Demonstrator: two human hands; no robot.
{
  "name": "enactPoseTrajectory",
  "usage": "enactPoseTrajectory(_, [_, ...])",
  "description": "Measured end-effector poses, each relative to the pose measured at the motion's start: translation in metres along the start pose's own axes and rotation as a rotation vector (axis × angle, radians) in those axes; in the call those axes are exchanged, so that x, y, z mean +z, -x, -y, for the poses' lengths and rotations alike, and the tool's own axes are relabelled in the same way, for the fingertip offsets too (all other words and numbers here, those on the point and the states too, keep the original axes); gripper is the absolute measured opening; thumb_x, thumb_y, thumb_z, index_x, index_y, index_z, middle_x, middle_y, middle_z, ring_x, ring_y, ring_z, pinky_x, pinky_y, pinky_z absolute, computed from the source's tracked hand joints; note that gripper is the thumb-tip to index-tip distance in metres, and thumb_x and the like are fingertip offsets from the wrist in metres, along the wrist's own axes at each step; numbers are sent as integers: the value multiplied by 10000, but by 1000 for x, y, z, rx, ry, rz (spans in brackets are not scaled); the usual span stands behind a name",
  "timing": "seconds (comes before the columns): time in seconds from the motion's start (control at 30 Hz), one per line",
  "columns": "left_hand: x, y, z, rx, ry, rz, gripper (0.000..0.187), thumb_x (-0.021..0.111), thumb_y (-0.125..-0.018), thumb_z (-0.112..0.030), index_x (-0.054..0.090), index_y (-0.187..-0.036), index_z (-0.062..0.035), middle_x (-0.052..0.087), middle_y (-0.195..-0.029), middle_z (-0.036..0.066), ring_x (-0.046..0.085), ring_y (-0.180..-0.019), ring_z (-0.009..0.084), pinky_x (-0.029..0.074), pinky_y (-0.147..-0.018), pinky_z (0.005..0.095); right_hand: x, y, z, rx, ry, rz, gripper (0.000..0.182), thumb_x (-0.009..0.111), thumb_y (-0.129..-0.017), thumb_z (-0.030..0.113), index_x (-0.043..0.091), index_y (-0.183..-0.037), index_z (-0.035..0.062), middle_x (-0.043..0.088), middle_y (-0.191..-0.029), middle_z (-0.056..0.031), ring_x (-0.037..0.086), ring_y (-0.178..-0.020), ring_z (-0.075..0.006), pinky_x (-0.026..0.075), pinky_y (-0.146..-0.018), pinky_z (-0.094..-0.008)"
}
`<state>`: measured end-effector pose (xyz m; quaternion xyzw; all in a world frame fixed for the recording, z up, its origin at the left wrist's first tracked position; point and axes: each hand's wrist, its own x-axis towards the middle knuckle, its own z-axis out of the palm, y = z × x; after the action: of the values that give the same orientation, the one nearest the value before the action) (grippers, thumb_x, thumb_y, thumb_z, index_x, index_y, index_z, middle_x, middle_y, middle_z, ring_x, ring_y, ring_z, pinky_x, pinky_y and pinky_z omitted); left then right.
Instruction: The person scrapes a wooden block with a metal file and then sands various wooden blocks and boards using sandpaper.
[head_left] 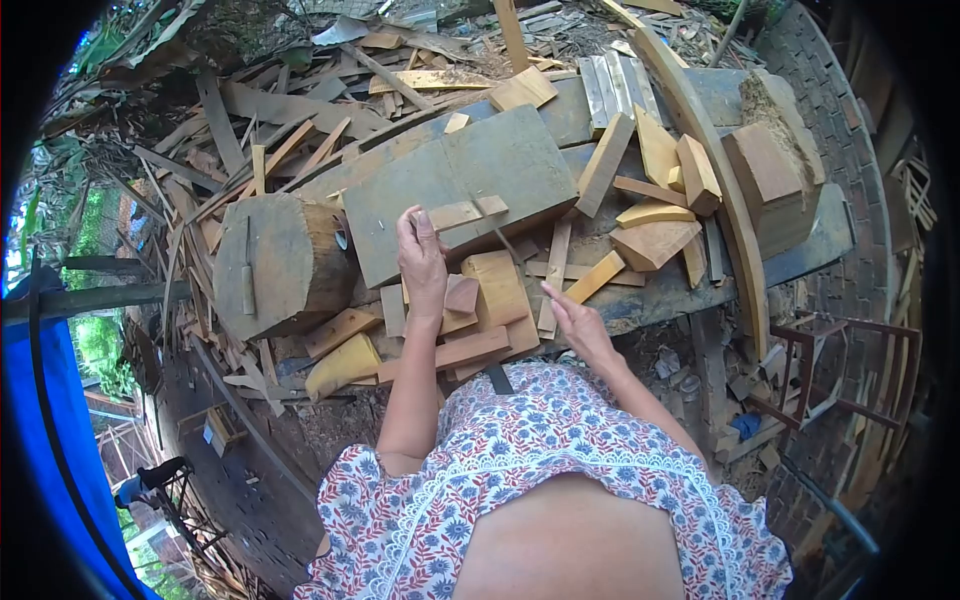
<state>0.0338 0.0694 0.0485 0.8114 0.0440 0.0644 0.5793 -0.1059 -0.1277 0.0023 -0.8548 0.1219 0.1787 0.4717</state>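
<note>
On the large grey-topped wooden block (390,205), my left hand (422,262) pinches the left end of a small flat wood strip (455,215). The strip's far end is crossed by a thin blade-like tool (507,240), which slants down toward my right hand (580,328). My right hand is closed at the block's front right, its fingers round the near end of the tool. Below the block, between my hands, lie wood offcuts, among them a yellowish curved block (497,290) and a reddish bar (470,347).
A round log piece (280,255) with a chisel-like tool (247,278) on it stands at the left. A long curved beam (715,165) crosses on the right, beside a thick block (770,185). Scrap wood is heaped behind; a metal frame (850,365) stands at the right.
</note>
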Motion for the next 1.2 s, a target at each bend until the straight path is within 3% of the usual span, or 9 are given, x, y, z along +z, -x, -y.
enactPoseTrajectory(0.07, [-4,-1,0,-4,8,17,423,428,-936,-398,461,-1108,-13,462,-653,23,462,-543,86,398,-511,238,-9,-3,5,71,-27,36,345,465,-911,198,498,-1254,188,620,-944,-195,623,-818,-323,480,-711,-363])
enactPoseTrajectory(0.17, [-9,-1,2,-43,30,48,420,437,-934,-394,459,-1120,-18,459,-652,13,456,-541,76,388,-498,224,-14,4,16,-263,-34,-32,351,467,-907,197,488,-1258,190,611,-1039,-177,607,-906,-330,481,-740,-373])
enactPoseTrajectory(0.53, [-23,-14,14,-181,373,195,394,504,-913,-349,461,-1170,-55,504,-691,-5,500,-573,52,411,-503,177,-9,-23,-42,-55,12,-127,361,414,-916,315,479,-1262,236,607,-940,-228,587,-874,-385,454,-731,-427])
enactPoseTrajectory(0.87, [-10,-20,17,-156,342,-6,330,546,-888,-356,455,-907,-39,565,-679,47,548,-552,96,444,-492,208,-3,2,25,-387,-100,-101,356,456,-916,200,474,-1272,195,611,-1056,-163,600,-929,-332,484,-757,-378])
enactPoseTrajectory(0.9, [-10,-20,17,-156,333,-32,338,545,-887,-362,450,-895,-38,560,-659,47,545,-542,100,445,-489,212,1,-3,17,-389,-100,-103,356,456,-916,200,474,-1272,195,611,-1056,-163,600,-929,-332,484,-757,-378])
enactPoseTrajectory(0.97, [-10,-21,19,-159,317,-37,339,543,-888,-364,450,-891,-39,558,-655,46,545,-544,99,445,-491,212,5,-16,0,-70,-45,-88,345,452,-920,213,488,-1262,181,615,-992,-189,623,-855,-327,479,-692,-344])
enactPoseTrajectory(1.1, [-12,-21,18,-153,294,-46,344,537,-890,-371,453,-878,-38,547,-637,41,539,-545,95,446,-495,211,-12,-5,30,-85,-51,-66,348,443,-925,226,480,-1269,197,612,-1000,-192,619,-864,-334,478,-692,-352])
enactPoseTrajectory(1.17, [-12,-20,16,-157,281,-48,348,532,-892,-375,452,-876,-37,544,-634,40,536,-544,95,447,-498,213,-12,-3,33,-413,-76,-123,346,434,-929,234,478,-1271,197,606,-1032,-189,616,-882,-335,480,-704,-354])
enactPoseTrajectory(1.2, [-11,-20,15,-160,267,-51,352,527,-894,-379,452,-874,-36,540,-630,39,532,-542,94,449,-501,214,-13,-5,30,-415,-72,-125,346,434,-929,234,478,-1271,197,606,-1032,-189,616,-882,-335,480,-704,-354])
